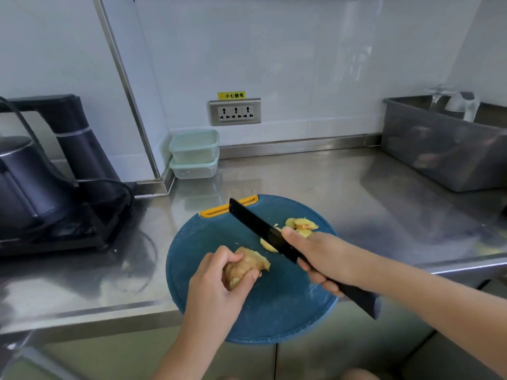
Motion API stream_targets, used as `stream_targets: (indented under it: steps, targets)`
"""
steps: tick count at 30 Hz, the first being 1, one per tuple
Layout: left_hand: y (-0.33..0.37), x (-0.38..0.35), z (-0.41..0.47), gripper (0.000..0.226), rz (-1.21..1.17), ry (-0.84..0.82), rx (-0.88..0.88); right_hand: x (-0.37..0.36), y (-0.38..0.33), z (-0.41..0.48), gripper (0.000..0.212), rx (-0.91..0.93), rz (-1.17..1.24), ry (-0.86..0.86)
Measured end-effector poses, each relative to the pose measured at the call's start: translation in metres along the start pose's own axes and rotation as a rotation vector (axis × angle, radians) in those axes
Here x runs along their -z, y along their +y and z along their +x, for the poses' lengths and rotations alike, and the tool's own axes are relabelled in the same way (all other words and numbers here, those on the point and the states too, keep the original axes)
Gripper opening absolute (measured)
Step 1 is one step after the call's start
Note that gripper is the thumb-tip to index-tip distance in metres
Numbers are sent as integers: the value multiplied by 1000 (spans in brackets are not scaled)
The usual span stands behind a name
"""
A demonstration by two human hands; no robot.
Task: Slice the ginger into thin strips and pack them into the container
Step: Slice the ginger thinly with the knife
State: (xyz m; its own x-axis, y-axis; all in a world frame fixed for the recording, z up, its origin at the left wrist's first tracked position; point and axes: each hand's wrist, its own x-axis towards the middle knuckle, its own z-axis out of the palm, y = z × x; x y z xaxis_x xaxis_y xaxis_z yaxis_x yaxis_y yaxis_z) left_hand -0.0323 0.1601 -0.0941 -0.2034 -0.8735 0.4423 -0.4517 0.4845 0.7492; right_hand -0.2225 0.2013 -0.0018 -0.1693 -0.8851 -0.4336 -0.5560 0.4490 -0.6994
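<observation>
Steel worktop [356,187], blue board [274,311]. Left hand [216,286] grips ginger [247,266]; right hand [321,256] clasps knife [258,226]. Slicing underway; next cut likely needs the blade set on the ginger.

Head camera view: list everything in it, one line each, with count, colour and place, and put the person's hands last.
ginger piece: 1, tan-yellow, over the board, held in the left hand
ginger slices: several, pale yellow, far right of the board
knife: 1, black, slanting above the board
cutting board: 1, round, blue with a yellow slot, counter's front edge
containers: 2, clear with pale green lids, stacked in the back corner
counter: 1, steel
kettle set: 1, black, left
socket panel: 1, silver, back wall
tub: 1, grey, rear right
left hand: grips the ginger piece
right hand: grips the knife
</observation>
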Motion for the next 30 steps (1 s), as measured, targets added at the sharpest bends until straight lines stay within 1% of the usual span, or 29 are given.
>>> stream_targets:
  steps: [3,5,9,12,15,17,20,21,23,25,27,28,30]
  targets:
    - [3,1,0,29,13,-11,1,16,-2,-2,57,-39,175,-115]
    - [5,2,0,27,9,-14,9,23,-4,0,54,-33,197,-149]
    - [7,3,-1,27,20,-11,20,35,-4,8,50,58,15,-130]
    - [7,2,1,27,15,-8,36,41,-3,11,54,102,-97,-106]
    - [8,2,1,28,18,-14,40,42,-5,10,60,138,-272,-63]
    - [10,2,1,33,50,-26,35,43,-5,9,59,157,-351,-32]
    - [13,2,1,46,106,-33,50,45,0,9,49,205,-360,16]
    - [13,2,2,48,109,-37,58,44,2,9,43,221,-354,26]
    - [13,4,3,44,85,-45,80,43,7,10,35,268,-331,32]
    - [14,9,6,36,5,-63,142,43,10,11,40,317,-295,31]
    - [17,14,10,30,-115,-113,212,43,11,12,42,323,-263,27]
    - [18,17,12,30,-155,-152,224,43,11,12,38,316,-258,26]
    - [20,23,15,32,-145,-239,191,44,12,15,17,282,-233,28]
